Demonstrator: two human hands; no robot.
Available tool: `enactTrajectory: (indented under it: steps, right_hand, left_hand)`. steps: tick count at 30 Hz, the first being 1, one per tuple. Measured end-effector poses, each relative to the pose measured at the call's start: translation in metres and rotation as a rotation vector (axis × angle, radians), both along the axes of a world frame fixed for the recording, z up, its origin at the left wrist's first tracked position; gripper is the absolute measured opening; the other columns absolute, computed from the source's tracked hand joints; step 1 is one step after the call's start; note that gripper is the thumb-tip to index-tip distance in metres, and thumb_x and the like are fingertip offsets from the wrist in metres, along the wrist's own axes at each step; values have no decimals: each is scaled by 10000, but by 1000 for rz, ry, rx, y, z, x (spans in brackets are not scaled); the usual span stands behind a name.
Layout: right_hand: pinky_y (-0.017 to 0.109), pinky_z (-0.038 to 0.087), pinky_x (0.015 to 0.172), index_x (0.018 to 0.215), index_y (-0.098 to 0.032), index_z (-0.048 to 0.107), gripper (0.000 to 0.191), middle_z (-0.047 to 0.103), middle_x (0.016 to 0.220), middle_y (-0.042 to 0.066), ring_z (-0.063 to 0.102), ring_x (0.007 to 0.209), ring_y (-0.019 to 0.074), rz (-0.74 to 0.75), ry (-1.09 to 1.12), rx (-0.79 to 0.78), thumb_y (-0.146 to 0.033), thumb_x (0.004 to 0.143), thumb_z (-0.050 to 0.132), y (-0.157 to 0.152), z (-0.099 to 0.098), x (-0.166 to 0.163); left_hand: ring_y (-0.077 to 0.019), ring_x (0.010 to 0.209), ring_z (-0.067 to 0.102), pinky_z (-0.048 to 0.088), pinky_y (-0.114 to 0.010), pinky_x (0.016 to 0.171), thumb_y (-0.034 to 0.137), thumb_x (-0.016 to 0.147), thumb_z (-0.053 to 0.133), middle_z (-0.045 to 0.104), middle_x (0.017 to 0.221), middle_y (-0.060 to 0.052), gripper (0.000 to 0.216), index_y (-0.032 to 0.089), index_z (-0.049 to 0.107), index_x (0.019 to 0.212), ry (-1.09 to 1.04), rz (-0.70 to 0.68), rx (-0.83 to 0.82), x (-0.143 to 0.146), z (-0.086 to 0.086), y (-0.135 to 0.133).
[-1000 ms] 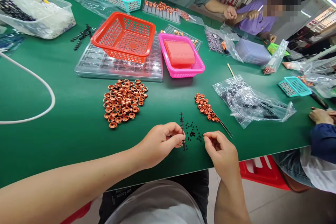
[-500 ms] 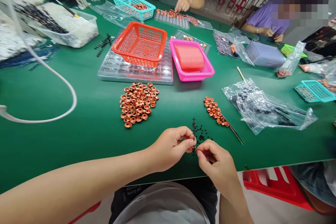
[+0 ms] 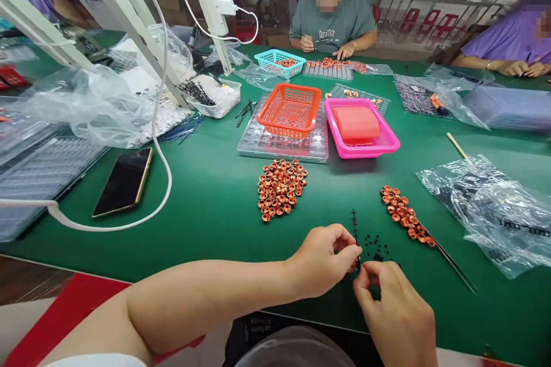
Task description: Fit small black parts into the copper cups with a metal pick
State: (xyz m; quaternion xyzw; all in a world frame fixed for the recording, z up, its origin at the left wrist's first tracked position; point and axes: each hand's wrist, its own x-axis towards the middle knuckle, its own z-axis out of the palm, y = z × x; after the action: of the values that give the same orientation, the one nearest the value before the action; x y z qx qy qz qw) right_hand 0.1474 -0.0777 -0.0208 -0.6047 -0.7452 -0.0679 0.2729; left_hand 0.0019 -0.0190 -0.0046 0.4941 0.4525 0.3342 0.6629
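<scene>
My left hand (image 3: 325, 261) pinches the lower end of a thin black plastic strip with side pegs (image 3: 354, 223) that stands up from the green table (image 3: 206, 195). My right hand (image 3: 394, 304) is closed in a pinch right beside it, fingertips touching the strip's base; what it holds is too small to make out. Several tiny black bits (image 3: 376, 246) lie just beyond both hands. A row of copper rings (image 3: 404, 215) is threaded on a thin metal rod (image 3: 450, 261) to the right. A loose pile of copper rings (image 3: 279, 186) lies ahead.
An orange basket (image 3: 289, 109) sits on clear trays, beside a pink basket (image 3: 361, 126). A phone (image 3: 124, 180) and white cable (image 3: 163, 143) lie at left, crumpled plastic bags (image 3: 491, 206) at right. Two people work across the table, one beside a teal basket (image 3: 279, 63).
The view has swung left and up, showing the phone and frame. My right hand has closed in on the strip's base, next to my left fingers.
</scene>
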Motion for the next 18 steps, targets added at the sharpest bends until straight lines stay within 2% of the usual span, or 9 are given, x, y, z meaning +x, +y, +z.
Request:
enactTrajectory:
  steps: [6,9,14,18]
  right_hand:
    - [261,369,566,764,-206,550,139,582,683,-1,537,586,129,-72,102,-72,-260,878,491,1,0,-7]
    - [249,382,553,754,-208,563,104,586,693,-6,535,585,123,-168,197,-127,-240,843,519,3,3,-1]
    - [239,420,534,784,-210,598,81,593,694,-10,523,541,120,-326,366,-254,-264,820,549,4,6,38]
    - [230,427,502,760,-203,607,118,590,664,-8,520,521,120,-300,340,-331,-270,829,540,-1,10,69]
  left_hand:
    - [-163,658,641,527,-278,643,294,790,609,628,669,-12,158,157,539,756,9,28,3,-1,5,1]
    - [-158,658,641,538,-283,650,306,787,616,601,675,4,176,157,527,755,-22,20,-29,-2,8,0]
    - [-159,700,632,547,-307,705,326,820,599,606,697,-2,185,155,538,782,-16,-32,-21,-5,10,1]
    - [-157,722,622,549,-316,734,338,825,597,601,727,-4,191,156,551,788,-16,-69,-38,-6,8,3]
